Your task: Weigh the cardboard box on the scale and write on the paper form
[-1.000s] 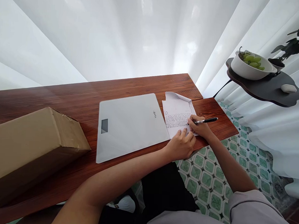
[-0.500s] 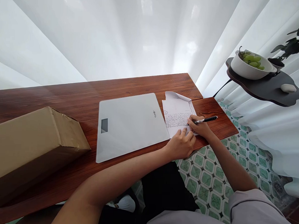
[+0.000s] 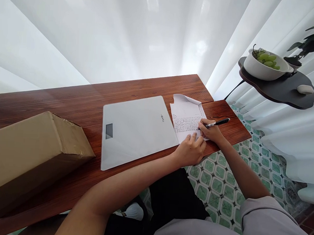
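Note:
A sheet of paper point(image 3: 187, 110) with rows of small handwriting lies on the wooden table, its far edge curled over. My right hand point(image 3: 210, 131) grips a black pen point(image 3: 219, 122), with the tip at the lower lines of the writing. Resting on the lower part of the sheet, my left hand point(image 3: 190, 149) has its fingers stretched out over the paper. Just left of the paper is a flat white scale point(image 3: 135, 134) with a small grey display, close to my left forearm.
A large brown cardboard box point(image 3: 22, 149) takes up the left end of the table point(image 3: 82, 93). At the right, a dark wavy side table point(image 3: 275, 89) bears a white bowl point(image 3: 265, 72) of green grapes, a plant and a white mouse. White curtains hang behind.
My right hand and the pen have shifted very slightly to the right along the writing. The view has tilted a little; my left hand stays on the paper.

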Demonstrator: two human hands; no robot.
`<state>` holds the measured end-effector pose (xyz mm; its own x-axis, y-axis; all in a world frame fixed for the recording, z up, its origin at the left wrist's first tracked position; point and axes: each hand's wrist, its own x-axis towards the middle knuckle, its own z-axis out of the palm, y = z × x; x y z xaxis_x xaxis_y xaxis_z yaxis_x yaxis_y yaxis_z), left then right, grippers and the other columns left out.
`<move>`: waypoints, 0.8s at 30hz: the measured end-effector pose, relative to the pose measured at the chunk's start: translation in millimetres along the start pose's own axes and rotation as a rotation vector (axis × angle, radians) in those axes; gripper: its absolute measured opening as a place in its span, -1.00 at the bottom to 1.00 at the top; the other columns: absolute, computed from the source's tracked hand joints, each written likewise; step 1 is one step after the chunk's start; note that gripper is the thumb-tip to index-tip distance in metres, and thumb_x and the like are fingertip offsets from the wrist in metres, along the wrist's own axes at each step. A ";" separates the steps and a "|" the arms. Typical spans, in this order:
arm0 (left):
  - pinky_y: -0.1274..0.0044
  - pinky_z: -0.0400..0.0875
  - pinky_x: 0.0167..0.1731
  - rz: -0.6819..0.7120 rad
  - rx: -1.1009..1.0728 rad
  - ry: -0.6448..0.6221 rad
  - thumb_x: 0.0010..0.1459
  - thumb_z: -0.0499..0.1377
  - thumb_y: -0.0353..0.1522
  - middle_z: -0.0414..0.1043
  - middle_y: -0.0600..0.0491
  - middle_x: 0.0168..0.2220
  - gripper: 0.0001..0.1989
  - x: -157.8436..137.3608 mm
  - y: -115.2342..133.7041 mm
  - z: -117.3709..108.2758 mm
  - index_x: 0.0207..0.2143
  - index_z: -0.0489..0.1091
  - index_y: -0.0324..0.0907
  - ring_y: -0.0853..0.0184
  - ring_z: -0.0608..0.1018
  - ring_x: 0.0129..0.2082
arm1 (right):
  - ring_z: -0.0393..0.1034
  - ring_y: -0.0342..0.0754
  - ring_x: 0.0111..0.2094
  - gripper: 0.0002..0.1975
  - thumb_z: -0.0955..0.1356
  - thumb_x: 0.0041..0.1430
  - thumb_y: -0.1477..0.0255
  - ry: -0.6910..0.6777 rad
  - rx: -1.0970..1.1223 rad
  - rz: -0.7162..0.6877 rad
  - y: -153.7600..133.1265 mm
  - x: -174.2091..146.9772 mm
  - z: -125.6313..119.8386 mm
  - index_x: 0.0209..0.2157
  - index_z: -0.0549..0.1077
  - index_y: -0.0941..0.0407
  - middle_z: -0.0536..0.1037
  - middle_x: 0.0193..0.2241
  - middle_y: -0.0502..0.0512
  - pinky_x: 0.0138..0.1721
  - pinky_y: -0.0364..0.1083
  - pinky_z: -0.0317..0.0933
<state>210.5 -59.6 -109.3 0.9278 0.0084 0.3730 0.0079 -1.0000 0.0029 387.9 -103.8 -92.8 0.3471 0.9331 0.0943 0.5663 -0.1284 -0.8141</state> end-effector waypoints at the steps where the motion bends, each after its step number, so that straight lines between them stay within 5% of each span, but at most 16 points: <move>1: 0.23 0.44 -0.06 -0.001 -0.005 -0.007 0.32 -0.02 -0.32 0.45 -0.25 -0.05 -0.66 0.3 0.1 -0.1 -0.08 0.43 -0.36 -0.09 0.49 0.07 | 0.23 -0.13 -0.69 -0.67 0.27 0.28 0.27 0.001 -0.001 0.001 0.3 -0.1 0.0 -0.56 0.24 0.04 0.35 -0.74 -0.11 -0.51 -0.09 0.22; 24: 0.26 0.46 -0.11 -0.007 -0.003 0.089 0.31 0.00 -0.32 0.46 -0.19 -0.13 -0.67 -0.5 0.0 0.8 -0.09 0.44 -0.37 -0.06 0.52 0.02 | 0.22 -0.15 -0.72 -0.70 0.25 0.28 0.31 0.021 0.046 0.035 3.0 -0.9 1.5 -0.55 0.26 0.05 0.34 -0.75 -0.11 -0.59 -0.10 0.15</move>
<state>210.3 -59.6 -110.3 0.8911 0.0152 0.4536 0.0128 -0.9999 0.0085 388.2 -104.5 -96.2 0.3822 0.9209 0.0766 0.5187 -0.1451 -0.8426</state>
